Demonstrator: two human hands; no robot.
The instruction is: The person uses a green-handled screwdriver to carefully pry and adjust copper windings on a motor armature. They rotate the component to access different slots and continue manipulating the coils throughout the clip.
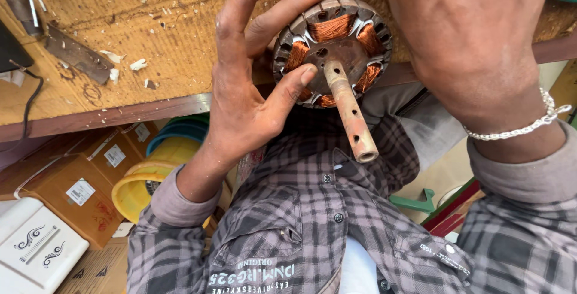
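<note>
Copper windings glow on one motor stator, a round steel core that both hands hold at the edge of a wooden workbench. The left hand has its fingers spread fairly wide around the core's left side: the thumb tip presses on the face just beside the shaft's root, two long fingers curl over the top rim, and the palm lies below and to the left of it. The right hand covers the core's right side from above; its fingers are hidden behind the back of the hand, so whether they grip the rim or merely rest there cannot be told. A silver chain bracelet circles that wrist.

One shaft, rusty and tube-like, sticks out of the core's middle. Its long axis runs from the thumb tip away and downward toward the person's chest, ending free beyond the fingers, with small holes showing near its end. The left thumb is the digit nearest the shaft; the right hand stands further off to the side.

About six copper coil bundles can be counted around the hub, some partly covered by fingers. Beyond the left fingers a flat metal strip and pale scraps lie on the bench. Below the left wrist, under the bench, sit cardboard boxes and a stack of yellow and blue plastic tubs.
</note>
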